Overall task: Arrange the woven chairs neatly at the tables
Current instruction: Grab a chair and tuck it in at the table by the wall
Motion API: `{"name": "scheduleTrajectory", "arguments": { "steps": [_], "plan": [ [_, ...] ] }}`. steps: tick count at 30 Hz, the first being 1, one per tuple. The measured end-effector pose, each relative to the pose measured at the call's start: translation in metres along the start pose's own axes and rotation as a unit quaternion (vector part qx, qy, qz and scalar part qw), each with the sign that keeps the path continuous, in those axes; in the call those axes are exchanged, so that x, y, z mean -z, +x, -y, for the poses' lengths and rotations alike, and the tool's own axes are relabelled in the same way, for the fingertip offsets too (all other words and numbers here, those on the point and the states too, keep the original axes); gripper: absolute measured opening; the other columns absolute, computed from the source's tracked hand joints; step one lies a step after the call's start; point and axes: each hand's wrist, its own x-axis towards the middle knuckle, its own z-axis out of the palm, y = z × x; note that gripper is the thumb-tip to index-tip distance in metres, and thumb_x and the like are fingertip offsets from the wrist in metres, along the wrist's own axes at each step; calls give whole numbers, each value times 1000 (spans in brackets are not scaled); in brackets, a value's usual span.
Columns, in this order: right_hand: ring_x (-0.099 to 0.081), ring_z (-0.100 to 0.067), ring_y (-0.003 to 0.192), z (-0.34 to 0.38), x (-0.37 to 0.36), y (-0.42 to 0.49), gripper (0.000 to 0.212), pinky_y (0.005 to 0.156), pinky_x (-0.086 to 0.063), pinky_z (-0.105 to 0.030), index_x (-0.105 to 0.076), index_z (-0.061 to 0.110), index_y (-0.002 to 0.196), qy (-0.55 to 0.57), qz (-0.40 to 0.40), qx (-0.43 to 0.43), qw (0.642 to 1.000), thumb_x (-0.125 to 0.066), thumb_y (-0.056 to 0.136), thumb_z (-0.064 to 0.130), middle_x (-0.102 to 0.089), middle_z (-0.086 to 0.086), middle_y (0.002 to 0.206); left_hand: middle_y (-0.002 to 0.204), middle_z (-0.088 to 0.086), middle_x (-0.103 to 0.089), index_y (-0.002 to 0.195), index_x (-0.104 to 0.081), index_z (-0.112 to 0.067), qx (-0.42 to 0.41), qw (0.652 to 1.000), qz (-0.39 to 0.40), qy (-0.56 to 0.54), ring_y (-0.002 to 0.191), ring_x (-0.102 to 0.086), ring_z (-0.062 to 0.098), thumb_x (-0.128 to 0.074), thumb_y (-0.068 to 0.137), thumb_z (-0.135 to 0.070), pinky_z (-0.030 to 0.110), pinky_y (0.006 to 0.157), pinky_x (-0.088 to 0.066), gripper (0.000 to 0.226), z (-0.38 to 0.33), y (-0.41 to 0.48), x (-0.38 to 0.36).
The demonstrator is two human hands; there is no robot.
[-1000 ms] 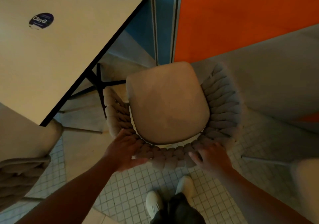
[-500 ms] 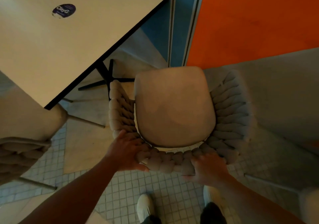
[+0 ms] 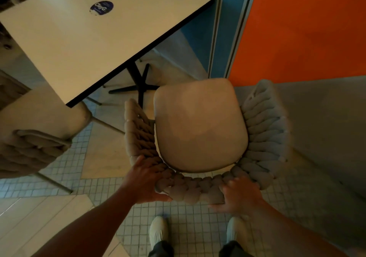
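Progress was judged to be partial. Both hands were set on the braided back rail of the woven chair (image 3: pixel 200 126): the left hand (image 3: pixel 145 179) was wrapped over the left curve of the rail, its fingers (image 3: pixel 158 174) curled over the rope weave with the thumb beneath, and the right hand (image 3: pixel 238 194) was closed on the rear right part, its fingers (image 3: pixel 230 184) bent over the top (they were blurred, so the exact hold could not be made out). The chair was seen standing on the tiled floor (image 3: pixel 198 223), just beside the right-hand corner of the square bench (image 3: pixel 95 45) with the round blue sticker (image 3: pixel 101 7), its seat front pointing toward the blue and orange wall (image 3: pixel 297 29) rather than toward the bench top. Its left arm was close to the black pedestal base (image 3: pixel 138 86), but the seat was not tucked under the bench edge. Turning and sliding it in was therefore judged to be left to do. A second woven chair (image 3: pixel 33 138) was seen at the left, its seat partly under the bench's near corner, set at an angle; whether it needed straightening could not be told. A pale upholstered seat (image 3: pixel 326 122) ran along the wall at the right.
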Motion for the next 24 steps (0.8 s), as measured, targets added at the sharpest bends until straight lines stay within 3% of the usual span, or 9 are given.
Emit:
{"name": "scheduleTrajectory", "arguments": {
  "steps": [2,5,9,11,14,17,21,24],
  "plan": [
    [-61,-15,54,-6,3,-1,76,51,-48,-30,-72,21,73,-14,6,4,1000,-43,66,90,-65,5,61,124,-15,-70,123,-65,-45,25,999,20,-8,124,-60,21,-30,70,-97,52,97,-38,82,-8,-1,-4],
    [-59,-13,51,-18,-1,-3,73,48,-46,-29,-73,25,74,-27,-7,17,999,-43,64,91,-63,8,59,132,-16,-65,130,-59,-46,58,997,40,-10,129,-55,21,-25,69,-98,51,102,-33,88,-20,-3,-8],
    [-54,-9,39,-36,9,-7,65,40,-40,-21,-67,27,54,-70,-71,57,993,-47,56,89,-54,12,45,136,-18,-61,136,-54,-47,92,995,44,-9,133,-50,21,-21,67,-100,51,103,-29,93,-45,-2,-13],
    [-56,-11,42,-50,12,-8,68,40,-41,-23,-69,26,58,-70,-63,65,993,-46,55,90,-56,10,48,137,-19,-60,136,-52,-48,109,993,40,-8,134,-48,20,-19,67,-101,50,103,-28,92,-58,1,-14],
    [-66,-22,69,-69,18,-6,80,62,-47,-34,-72,19,85,-67,24,110,991,-44,64,90,-69,2,75,137,-17,-61,135,-54,-47,133,991,28,-16,134,-48,19,-21,67,-100,49,103,-28,93,-77,8,-12],
    [-63,-24,96,-81,26,-2,84,81,-45,-38,-65,19,107,-39,112,85,989,-39,68,89,-69,0,103,133,-16,-64,132,-58,-45,152,988,22,-17,131,-52,19,-26,66,-99,48,103,-30,91,-87,12,-11],
    [-58,-18,104,-82,31,-2,91,91,-43,-39,-62,28,113,-48,142,38,988,-35,60,97,-66,7,111,139,-19,-59,136,-54,-49,172,985,14,-24,134,-49,14,-21,69,-98,45,107,-24,89,-89,16,-6],
    [-37,-22,138,-76,27,-16,90,114,-26,-41,-53,33,136,67,110,-51,990,-27,73,92,-51,6,144,149,-14,-50,137,-54,-42,247,964,3,-101,146,-32,12,-14,80,-89,41,121,-11,84,-93,16,-3]
  ]
}}
